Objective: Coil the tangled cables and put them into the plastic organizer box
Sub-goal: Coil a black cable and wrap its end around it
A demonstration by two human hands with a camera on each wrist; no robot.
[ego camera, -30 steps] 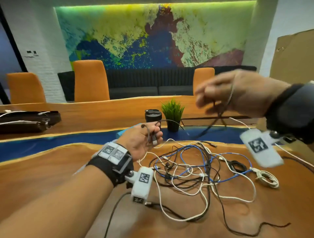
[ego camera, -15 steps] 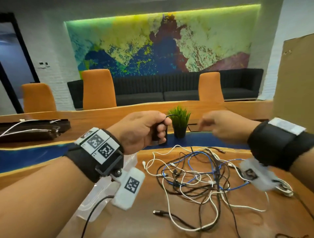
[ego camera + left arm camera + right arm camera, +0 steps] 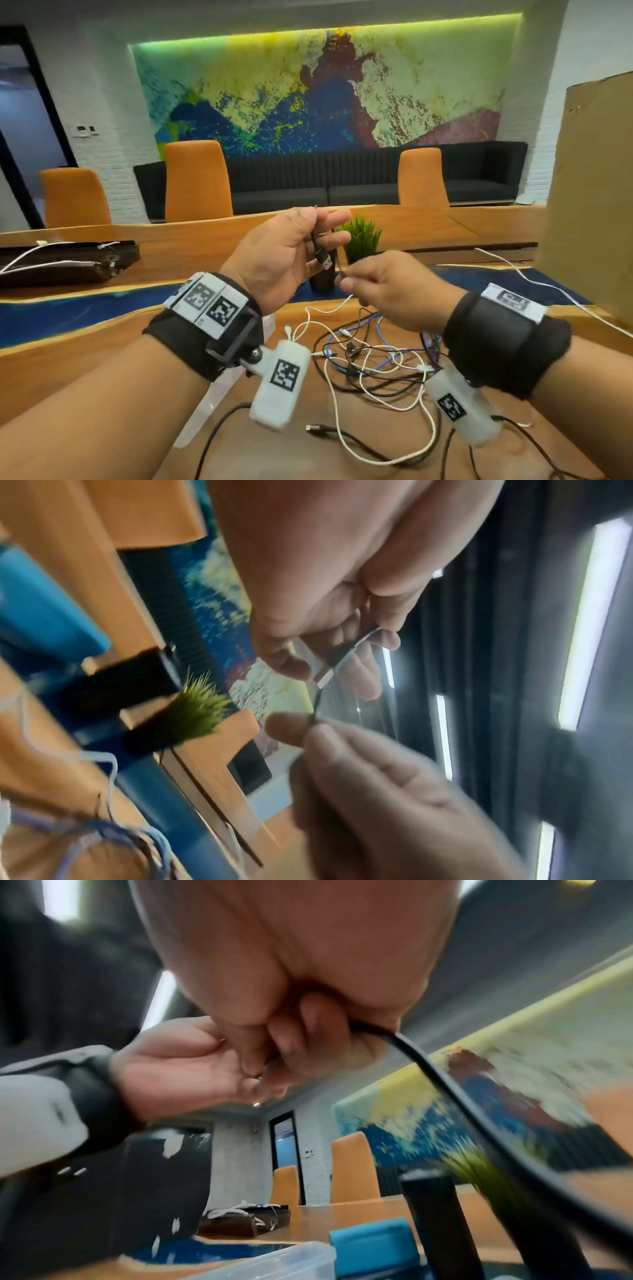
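Observation:
My left hand (image 3: 322, 226) is raised above the table and grips a thin black cable (image 3: 324, 260), whose USB plug hangs below its fingers. Just to the right and lower, my right hand (image 3: 342, 275) pinches the same cable between thumb and forefinger. In the left wrist view the black cable (image 3: 334, 660) runs from the left fingers down to the right hand's pinch. The right wrist view shows the black cable (image 3: 441, 1091) trailing down from the right fist. A tangle of white, black and blue cables (image 3: 370, 356) lies on the wooden table. The clear plastic box (image 3: 219, 397) sits under my left wrist.
A small potted plant (image 3: 363, 240) and a black cup (image 3: 322, 282) stand just beyond the hands. A tall cardboard box (image 3: 592, 205) rises at the right. A dark tray (image 3: 68, 262) with white cables lies far left. A blue object (image 3: 373, 1242) sits behind the clear box.
The right hand has dropped from high on the right to just beside the left hand. The left hand has risen and turned palm-up, still holding the black cable. The view has tilted upward.

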